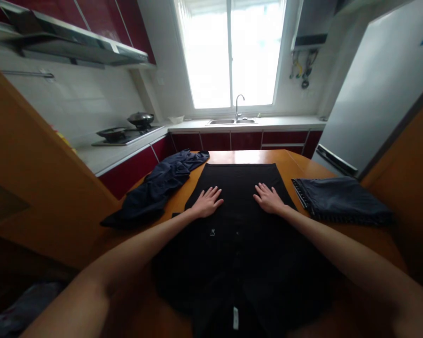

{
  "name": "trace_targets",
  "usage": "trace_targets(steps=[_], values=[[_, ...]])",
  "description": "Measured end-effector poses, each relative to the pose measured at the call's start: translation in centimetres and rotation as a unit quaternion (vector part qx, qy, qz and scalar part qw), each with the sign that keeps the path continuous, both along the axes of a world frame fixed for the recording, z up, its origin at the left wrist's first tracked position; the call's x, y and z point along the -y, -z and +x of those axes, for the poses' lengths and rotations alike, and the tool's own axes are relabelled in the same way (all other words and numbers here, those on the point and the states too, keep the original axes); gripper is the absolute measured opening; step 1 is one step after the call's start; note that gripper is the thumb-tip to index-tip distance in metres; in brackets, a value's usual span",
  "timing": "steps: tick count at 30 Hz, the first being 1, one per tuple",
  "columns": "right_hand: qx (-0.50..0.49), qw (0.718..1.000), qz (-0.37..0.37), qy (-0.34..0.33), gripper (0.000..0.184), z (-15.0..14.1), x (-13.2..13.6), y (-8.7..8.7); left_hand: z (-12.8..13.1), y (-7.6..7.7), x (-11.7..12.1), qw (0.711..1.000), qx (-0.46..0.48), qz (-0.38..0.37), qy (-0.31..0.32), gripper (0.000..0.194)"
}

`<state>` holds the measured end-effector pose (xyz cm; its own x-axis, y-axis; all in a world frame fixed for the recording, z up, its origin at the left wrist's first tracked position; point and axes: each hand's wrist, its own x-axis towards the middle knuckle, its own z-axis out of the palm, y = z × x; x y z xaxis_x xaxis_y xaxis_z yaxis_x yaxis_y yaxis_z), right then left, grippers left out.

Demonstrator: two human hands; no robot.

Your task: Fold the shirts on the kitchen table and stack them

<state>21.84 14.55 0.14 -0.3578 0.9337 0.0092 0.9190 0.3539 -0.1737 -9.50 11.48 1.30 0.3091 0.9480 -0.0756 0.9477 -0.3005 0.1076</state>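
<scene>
A black shirt (239, 188) lies spread out on a wooden table (218, 157), its hem at the far side. Buttons, a small light logo and a white neck label show on the near part. My left hand (207, 203) rests flat on the left of the cloth, fingers stretched out. On the right side, my right hand (268, 199) lies palm down with its fingers apart. Neither hand grips anything. The shirt's near end is dark and partly blurred.
Crumpled dark blue clothing (158, 183) lies along the table's left edge. Folded dark cloth (341, 199) sits at the right. Beyond stand a counter with a sink (221, 121), a stove (127, 135) with pans, and a fridge (380, 89) at the right.
</scene>
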Motion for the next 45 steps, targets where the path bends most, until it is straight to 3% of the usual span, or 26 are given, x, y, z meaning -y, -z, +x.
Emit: trace_targets(steps=[3, 5, 8, 10, 13, 20, 26, 30, 37, 45], values=[[0.025, 0.998, -0.004, 0.065, 0.065, 2.0, 0.5, -1.9, -2.7, -1.8, -0.1, 0.997, -0.022, -0.022, -0.068, 0.069], [0.024, 0.997, 0.006, 0.067, 0.064, 0.9, 1.9, -2.7, -2.1, -2.4, 0.7, 0.997, -0.026, -0.03, -0.062, 0.068], [0.014, 1.0, 0.009, 0.007, 0.063, -3.4, 5.6, -2.5, 1.7, -1.6, 3.4, 0.999, -0.019, -0.032, 0.011, 0.065], [0.005, 0.999, 0.002, -0.052, 0.065, -6.4, 8.4, -1.6, 4.5, -0.4, 5.6, 0.995, -0.002, -0.033, 0.094, 0.062], [-0.011, 0.997, -0.002, -0.077, 0.068, -8.3, 11.3, -0.4, 6.5, 1.1, 8.4, 0.987, 0.021, -0.012, 0.157, 0.061], [-0.039, 0.999, -0.003, 0.008, 0.071, -3.6, 12.6, 0.7, 3.7, 0.2, 11.6, 0.995, 0.027, 0.003, 0.095, 0.068], [-0.029, 0.999, 0.019, 0.041, 0.071, -1.7, 13.4, 1.4, 2.4, 0.5, 12.4, 0.998, 0.033, 0.001, 0.053, 0.071], [-0.021, 0.998, 0.028, 0.046, 0.07, -1.8, 13.7, 1.3, 2.6, 0.1, 9.7, 0.996, 0.042, -0.052, 0.051, 0.078], [-0.021, 0.998, 0.031, 0.043, 0.069, -1.7, 14.0, 0.9, 3.9, -0.3, -1.6, 0.999, 0.021, -0.027, -0.019, 0.075], [-0.041, 0.998, 0.018, 0.042, 0.069, -2.0, 14.0, 0.6, -1.3, -1.6, -10.9, 0.988, -0.012, 0.0, -0.157, 0.075]])
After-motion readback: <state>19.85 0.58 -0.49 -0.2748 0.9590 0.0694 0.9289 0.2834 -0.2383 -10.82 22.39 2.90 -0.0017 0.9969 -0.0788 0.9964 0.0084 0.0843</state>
